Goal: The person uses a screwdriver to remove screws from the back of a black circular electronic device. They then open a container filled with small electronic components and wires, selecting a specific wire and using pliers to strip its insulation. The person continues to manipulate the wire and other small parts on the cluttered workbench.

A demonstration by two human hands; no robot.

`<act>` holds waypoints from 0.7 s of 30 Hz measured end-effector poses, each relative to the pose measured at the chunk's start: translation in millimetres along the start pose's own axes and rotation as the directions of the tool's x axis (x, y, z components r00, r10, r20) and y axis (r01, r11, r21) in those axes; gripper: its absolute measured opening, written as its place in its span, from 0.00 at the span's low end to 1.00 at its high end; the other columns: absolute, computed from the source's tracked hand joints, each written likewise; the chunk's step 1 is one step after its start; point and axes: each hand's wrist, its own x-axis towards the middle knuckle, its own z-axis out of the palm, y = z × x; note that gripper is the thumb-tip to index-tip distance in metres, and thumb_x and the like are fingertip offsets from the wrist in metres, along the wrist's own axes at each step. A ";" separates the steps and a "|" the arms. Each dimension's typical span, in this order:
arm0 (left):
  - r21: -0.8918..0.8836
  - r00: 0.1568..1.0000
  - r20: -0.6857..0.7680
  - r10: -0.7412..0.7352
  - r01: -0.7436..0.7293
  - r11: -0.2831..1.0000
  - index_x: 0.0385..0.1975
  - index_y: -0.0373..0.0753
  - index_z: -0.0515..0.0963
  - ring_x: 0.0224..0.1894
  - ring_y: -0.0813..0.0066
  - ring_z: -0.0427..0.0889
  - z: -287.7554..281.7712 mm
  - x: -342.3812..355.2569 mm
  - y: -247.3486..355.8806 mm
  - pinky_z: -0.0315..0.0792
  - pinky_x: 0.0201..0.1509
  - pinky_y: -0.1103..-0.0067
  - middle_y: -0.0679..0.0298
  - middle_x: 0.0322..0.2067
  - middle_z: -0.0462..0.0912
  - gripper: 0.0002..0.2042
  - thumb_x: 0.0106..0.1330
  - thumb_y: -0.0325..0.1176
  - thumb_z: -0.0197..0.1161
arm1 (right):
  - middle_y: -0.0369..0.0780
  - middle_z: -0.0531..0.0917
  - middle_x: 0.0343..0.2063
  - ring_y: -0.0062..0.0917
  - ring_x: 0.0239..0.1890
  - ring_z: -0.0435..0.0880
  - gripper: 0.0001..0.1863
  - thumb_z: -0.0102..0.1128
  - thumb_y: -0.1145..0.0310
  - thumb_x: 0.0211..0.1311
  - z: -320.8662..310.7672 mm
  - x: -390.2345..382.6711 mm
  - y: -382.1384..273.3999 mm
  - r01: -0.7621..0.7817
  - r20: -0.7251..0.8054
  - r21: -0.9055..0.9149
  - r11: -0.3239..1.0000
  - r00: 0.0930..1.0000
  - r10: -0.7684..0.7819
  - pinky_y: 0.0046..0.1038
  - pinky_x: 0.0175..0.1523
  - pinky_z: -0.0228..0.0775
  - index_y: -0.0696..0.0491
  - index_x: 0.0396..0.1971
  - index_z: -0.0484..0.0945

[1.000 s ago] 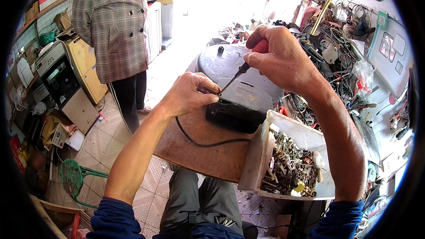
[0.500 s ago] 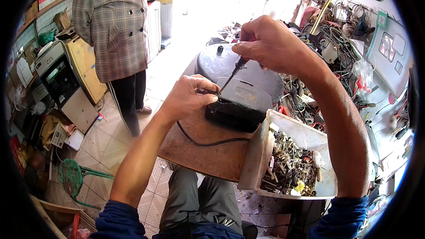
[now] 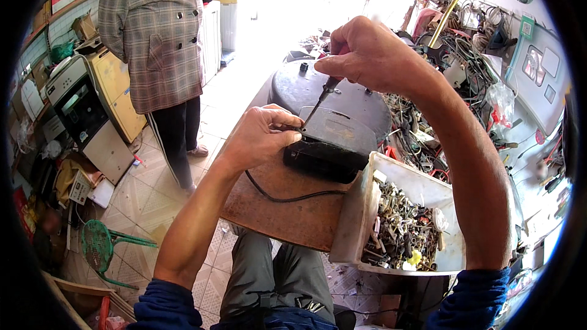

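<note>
A round black appliance [image 3: 287,88] lies upside down on a brown wooden tabletop [image 3: 293,223], its boxy end [image 3: 336,137] toward me. My right hand [image 3: 373,55] grips the handle of a screwdriver [image 3: 322,96] from above. The shaft slants down to the near left corner of the boxy end, where its tip meets the casing. My left hand [image 3: 260,137] is closed at that same corner, thumb and fingers pinched beside the tip. What the pinch holds is too small to make out. A black cord [image 3: 287,199] curves over the tabletop below.
A white plastic bin [image 3: 354,232] of small metal parts stands at the table's right. Behind it rises a heap of cables and parts [image 3: 471,43]. A person in a checked coat [image 3: 156,36] stands at the left, near a green stool [image 3: 98,244].
My right hand has turned slightly on the screwdriver handle and shifted a little left and up. The tip stays at the same corner, and my left hand has hardly moved.
</note>
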 end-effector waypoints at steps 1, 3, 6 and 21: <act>0.001 1.000 0.001 -0.005 0.005 1.000 0.47 0.30 0.88 0.47 0.74 0.87 -0.2 -0.4 1.3 0.84 0.56 0.79 0.61 0.47 0.85 0.12 0.65 0.20 0.74 | 0.44 0.88 0.26 0.24 0.25 0.86 0.16 0.71 0.62 0.65 -1.2 -1.9 -3.9 -0.005 0.006 0.024 1.000 1.000 0.005 0.28 0.30 0.79 0.64 0.37 0.86; 0.005 1.000 0.000 -0.017 0.017 1.000 0.47 0.30 0.88 0.48 0.74 0.88 0.2 -0.9 4.2 0.85 0.56 0.78 0.61 0.47 0.85 0.12 0.64 0.20 0.74 | 0.44 0.88 0.25 0.23 0.24 0.86 0.16 0.71 0.63 0.66 0.0 -2.3 -3.8 0.037 -0.004 0.068 0.997 0.999 -0.036 0.26 0.29 0.78 0.65 0.34 0.86; 0.020 1.000 -0.004 -0.025 0.025 0.999 0.47 0.30 0.88 0.48 0.73 0.88 0.9 -0.9 7.1 0.85 0.56 0.77 0.61 0.46 0.86 0.12 0.64 0.20 0.74 | 0.44 0.88 0.25 0.24 0.25 0.87 0.16 0.70 0.63 0.66 2.4 0.7 2.3 0.133 -0.023 0.072 0.988 0.991 -0.131 0.27 0.29 0.78 0.65 0.33 0.87; -0.037 1.000 -0.024 0.017 -0.018 0.999 0.47 0.27 0.89 0.46 0.72 0.89 3.7 -1.0 6.9 0.83 0.55 0.77 0.57 0.43 0.89 0.13 0.64 0.22 0.73 | 0.46 0.88 0.27 0.25 0.27 0.87 0.21 0.72 0.60 0.65 3.5 10.4 7.7 0.047 -0.009 0.000 0.999 0.999 -0.047 0.28 0.33 0.80 0.68 0.37 0.86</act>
